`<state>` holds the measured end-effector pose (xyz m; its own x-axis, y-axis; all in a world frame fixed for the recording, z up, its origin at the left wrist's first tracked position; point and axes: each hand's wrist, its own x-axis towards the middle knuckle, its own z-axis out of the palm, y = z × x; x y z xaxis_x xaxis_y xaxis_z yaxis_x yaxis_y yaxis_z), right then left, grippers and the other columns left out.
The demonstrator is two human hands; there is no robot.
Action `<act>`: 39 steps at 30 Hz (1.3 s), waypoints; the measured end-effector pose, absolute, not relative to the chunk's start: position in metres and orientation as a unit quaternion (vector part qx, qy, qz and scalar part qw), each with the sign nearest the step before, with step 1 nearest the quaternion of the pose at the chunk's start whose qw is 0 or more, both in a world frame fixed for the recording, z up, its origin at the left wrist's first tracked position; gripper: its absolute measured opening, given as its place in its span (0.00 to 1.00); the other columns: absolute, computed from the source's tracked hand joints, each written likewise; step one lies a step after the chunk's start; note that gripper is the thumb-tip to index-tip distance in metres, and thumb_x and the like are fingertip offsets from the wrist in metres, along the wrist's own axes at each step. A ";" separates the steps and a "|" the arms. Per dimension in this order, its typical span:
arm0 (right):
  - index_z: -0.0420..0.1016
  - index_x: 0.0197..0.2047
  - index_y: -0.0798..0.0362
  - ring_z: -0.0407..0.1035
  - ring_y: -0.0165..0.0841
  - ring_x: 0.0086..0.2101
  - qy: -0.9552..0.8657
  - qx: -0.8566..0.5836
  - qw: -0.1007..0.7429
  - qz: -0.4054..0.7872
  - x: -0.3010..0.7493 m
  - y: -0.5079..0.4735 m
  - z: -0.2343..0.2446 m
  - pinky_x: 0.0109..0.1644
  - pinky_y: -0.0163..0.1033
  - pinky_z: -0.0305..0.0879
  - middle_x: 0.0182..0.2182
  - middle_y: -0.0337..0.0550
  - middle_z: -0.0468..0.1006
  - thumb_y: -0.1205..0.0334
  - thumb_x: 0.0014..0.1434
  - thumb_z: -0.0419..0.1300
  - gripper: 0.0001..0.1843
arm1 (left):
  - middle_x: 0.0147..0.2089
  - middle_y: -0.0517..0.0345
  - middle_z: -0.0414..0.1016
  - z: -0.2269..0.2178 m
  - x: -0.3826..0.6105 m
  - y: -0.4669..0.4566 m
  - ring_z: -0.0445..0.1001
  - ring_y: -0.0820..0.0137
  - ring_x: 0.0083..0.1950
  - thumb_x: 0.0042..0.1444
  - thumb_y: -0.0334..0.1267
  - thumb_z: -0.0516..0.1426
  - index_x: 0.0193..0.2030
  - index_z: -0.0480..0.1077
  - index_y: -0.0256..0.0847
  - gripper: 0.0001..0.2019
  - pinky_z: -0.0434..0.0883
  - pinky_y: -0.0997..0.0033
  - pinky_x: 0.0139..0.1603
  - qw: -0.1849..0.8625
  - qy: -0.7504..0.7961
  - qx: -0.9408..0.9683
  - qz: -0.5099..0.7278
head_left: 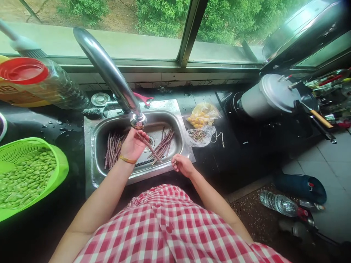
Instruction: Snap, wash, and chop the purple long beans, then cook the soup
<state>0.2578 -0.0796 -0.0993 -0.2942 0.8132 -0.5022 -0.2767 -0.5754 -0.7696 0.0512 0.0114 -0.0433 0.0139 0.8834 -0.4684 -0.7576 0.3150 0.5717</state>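
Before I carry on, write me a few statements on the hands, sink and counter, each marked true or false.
1. The left hand holds a long purplish pod. True.
2. The right hand grips the faucet. False: the right hand is by the sink's front right corner, apart from the faucet.
3. The sink holds a left bunch and a right bunch of pods. True.
4. The green basket is to the right of the sink. False: the green basket stands to its left, holding green beans.
5. A bag of yellow pieces lies to the right of the sink. True.
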 end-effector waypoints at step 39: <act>0.66 0.22 0.55 0.50 0.22 0.17 -0.430 -0.509 0.369 0.649 0.218 -0.062 -0.096 0.20 0.30 0.46 0.15 0.33 0.58 0.48 0.55 0.52 0.20 | 0.30 0.55 0.75 -0.081 0.067 -0.036 0.68 0.71 0.33 0.55 0.43 0.53 0.31 0.75 0.39 0.13 0.63 0.69 0.37 0.417 0.448 0.734 0.293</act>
<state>0.2181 -0.0620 -0.0959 -0.2109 0.9152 -0.3435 -0.0412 -0.3594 -0.9323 0.0671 -0.0362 -0.0810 0.4260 0.9029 0.0575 0.4137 -0.2509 0.8752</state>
